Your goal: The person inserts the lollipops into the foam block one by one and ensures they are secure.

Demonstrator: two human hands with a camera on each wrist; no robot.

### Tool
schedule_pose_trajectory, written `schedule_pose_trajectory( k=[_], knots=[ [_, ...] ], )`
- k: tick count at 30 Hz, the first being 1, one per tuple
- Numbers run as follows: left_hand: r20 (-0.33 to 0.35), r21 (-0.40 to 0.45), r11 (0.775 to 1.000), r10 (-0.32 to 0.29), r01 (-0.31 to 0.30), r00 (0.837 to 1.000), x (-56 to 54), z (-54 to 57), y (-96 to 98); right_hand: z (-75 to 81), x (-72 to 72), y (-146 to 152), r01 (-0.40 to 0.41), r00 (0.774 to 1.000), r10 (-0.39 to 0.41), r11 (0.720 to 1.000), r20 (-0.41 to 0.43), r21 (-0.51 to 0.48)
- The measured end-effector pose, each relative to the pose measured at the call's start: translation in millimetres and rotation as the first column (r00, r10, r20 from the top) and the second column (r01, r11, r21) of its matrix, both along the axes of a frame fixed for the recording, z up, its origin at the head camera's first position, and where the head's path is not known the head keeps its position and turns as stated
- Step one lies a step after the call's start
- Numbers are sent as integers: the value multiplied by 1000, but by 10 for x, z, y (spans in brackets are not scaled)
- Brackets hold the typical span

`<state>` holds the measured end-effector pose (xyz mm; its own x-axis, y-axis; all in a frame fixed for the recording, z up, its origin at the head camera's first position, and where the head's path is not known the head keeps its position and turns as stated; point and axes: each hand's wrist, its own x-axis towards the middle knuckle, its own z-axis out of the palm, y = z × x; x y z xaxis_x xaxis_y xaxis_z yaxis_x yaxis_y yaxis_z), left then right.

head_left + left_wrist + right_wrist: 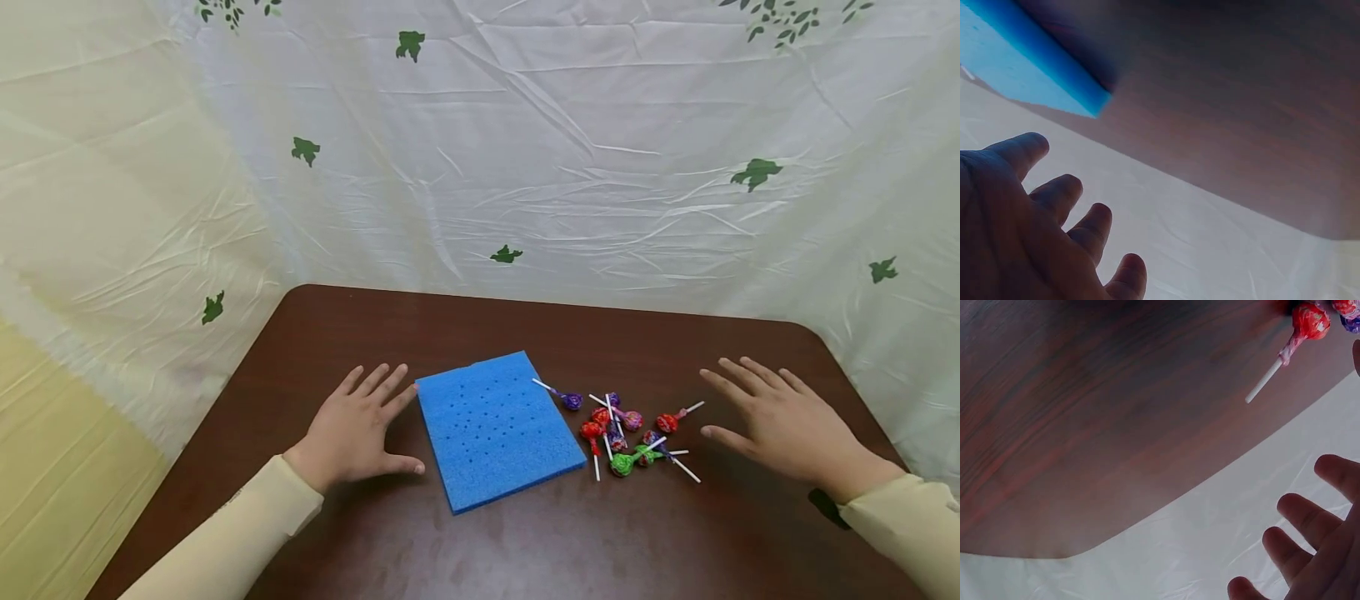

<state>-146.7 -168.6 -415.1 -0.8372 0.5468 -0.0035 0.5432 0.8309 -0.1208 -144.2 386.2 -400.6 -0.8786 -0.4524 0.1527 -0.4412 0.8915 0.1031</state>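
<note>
A blue foam sheet [498,483] dotted with small holes lies on the table, turned slightly. Just left of it is my left hand [358,432], palm down with fingers spread and nothing in it. The left wrist view shows those fingers near a corner of the foam [1041,75]. A loose pile of wrapped lollipops [621,464], red, green and purple with white sticks, sits right of the foam. One purple lollipop [572,402] has its stick over the foam's edge. My right hand [787,429] spreads its fingers right of the pile, nearest a red lollipop [667,423], holding nothing.
The dark brown table [480,558] has rounded far corners. Pale fabric [465,167] with green leaf shapes hangs behind it and along both sides. A dark object [828,508] shows under the right wrist.
</note>
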Motion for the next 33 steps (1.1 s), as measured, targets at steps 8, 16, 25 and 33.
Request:
schedule_pose_trajectory(
  k=[8,16,25,33],
  knots=[
    [16,30,1000,-11,11,1000,129,-86,212,-69,-45,-140,-106,994,104,993,-41,-58],
    [3,57,998,-2,2,1000,215,-217,368,-137,-71,-242,-165,986,163,978,-24,-126],
    [13,56,998,23,-24,1000,273,-303,467,-229,-35,-315,-102,993,112,971,35,-218],
    [32,68,997,21,-23,999,311,-332,489,-358,-75,-314,-50,994,73,969,86,-242]
  ],
)
